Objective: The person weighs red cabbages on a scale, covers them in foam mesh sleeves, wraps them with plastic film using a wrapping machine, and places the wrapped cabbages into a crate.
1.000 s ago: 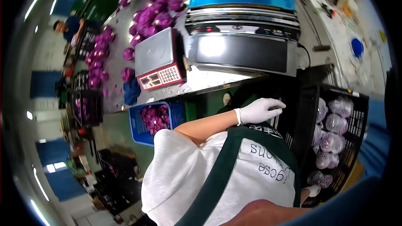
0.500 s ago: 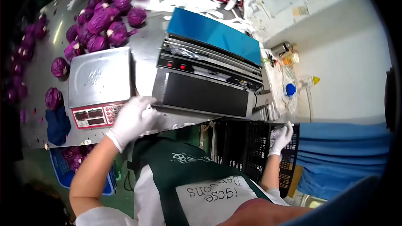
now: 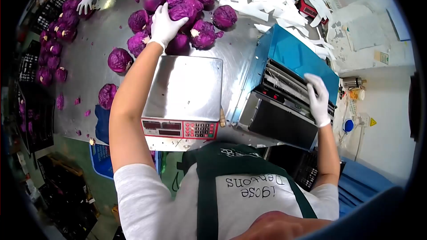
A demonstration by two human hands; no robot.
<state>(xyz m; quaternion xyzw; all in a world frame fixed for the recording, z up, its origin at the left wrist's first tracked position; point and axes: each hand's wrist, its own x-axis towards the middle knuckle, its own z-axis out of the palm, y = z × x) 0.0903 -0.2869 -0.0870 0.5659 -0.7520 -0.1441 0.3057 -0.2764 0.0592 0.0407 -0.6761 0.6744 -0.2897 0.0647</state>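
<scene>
Currently, the left hand point(image 3: 167, 26), white-gloved, lies on a purple cabbage point(image 3: 186, 12), thumb and fingers spread wide over its near left side; from this angle I cannot tell whether the grip is firm. That cabbage sits in a heap point(image 3: 203, 34) toward the far edge of the desk point(image 3: 100, 49). Right hand point(image 3: 316, 100), likewise gloved: fingers loosely extended and apart, above the wrapping machine point(image 3: 302, 55); contact with it unclear.

Just on the near side of the heap: a scale point(image 3: 184, 91) with flat metal pan, red-trimmed keypad facing the desk's near edge. Left forearm passes beside the pan. Wrapping machine stands right of the scale, set at an angle, blue cover on its far side, two red lights lit.

Left of the scale, two separate cabbages point(image 3: 120, 60); nearer the near edge, a dark blue cloth point(image 3: 102, 123). White strips point(image 3: 284, 11) lie scattered by the far right corner. Below the near edge, a blue crate point(image 3: 101, 161). Along the left edge, more cabbages point(image 3: 66, 32), a co-worker's gloved hand point(image 3: 87, 2) beside them.
</scene>
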